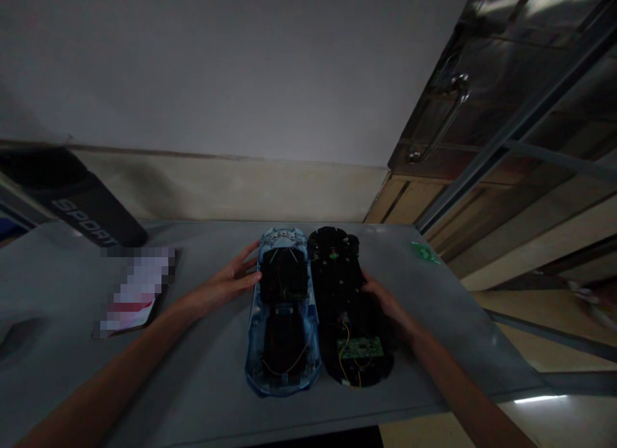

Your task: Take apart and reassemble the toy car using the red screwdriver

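Observation:
A blue toy car body shell lies upside down on the grey table, its dark inside and some thin wires showing. Close against its right side is the black toy car chassis, with a green circuit board and yellow wires near its front end. My left hand grips the shell's left edge, thumb and fingers against it. On the chassis's right edge rests my right hand, closed round it; its fingertips are hidden underneath or behind the chassis.
A dark bottle marked SPORT stands tilted-looking at the back left. Near it lies a phone-like flat item, partly blurred out. A small green packet is by the right edge. A wall borders the table's back; metal frame bars rise at right.

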{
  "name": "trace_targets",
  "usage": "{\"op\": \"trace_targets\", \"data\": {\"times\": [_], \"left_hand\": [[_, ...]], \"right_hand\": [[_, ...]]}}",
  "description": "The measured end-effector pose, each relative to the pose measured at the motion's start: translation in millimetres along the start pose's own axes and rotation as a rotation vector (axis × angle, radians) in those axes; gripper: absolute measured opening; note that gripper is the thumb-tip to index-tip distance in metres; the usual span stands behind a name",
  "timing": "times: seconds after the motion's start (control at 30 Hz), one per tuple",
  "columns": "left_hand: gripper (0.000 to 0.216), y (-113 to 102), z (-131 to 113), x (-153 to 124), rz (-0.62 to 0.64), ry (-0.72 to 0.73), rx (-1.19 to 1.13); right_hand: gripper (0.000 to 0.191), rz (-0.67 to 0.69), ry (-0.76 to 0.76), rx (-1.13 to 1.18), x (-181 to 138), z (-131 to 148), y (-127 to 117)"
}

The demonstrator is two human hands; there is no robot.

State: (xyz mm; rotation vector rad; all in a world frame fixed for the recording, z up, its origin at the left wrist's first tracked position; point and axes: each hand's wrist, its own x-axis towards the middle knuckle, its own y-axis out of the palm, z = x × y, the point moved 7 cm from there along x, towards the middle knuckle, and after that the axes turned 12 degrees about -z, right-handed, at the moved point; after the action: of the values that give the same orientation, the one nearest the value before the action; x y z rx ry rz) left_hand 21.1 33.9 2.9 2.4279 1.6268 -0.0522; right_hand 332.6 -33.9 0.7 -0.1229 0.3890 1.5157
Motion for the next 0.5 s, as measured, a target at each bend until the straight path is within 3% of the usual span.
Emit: {"op": "trace_targets", "data": {"times": [0.5], "left_hand": [[0.095,5.3,-7.9,-2.6,0.023,0.034,-0.022]], "right_hand": [[0.057,-0.005,0.028,-0.003,-0.3,-2.9,-1.5]]}}
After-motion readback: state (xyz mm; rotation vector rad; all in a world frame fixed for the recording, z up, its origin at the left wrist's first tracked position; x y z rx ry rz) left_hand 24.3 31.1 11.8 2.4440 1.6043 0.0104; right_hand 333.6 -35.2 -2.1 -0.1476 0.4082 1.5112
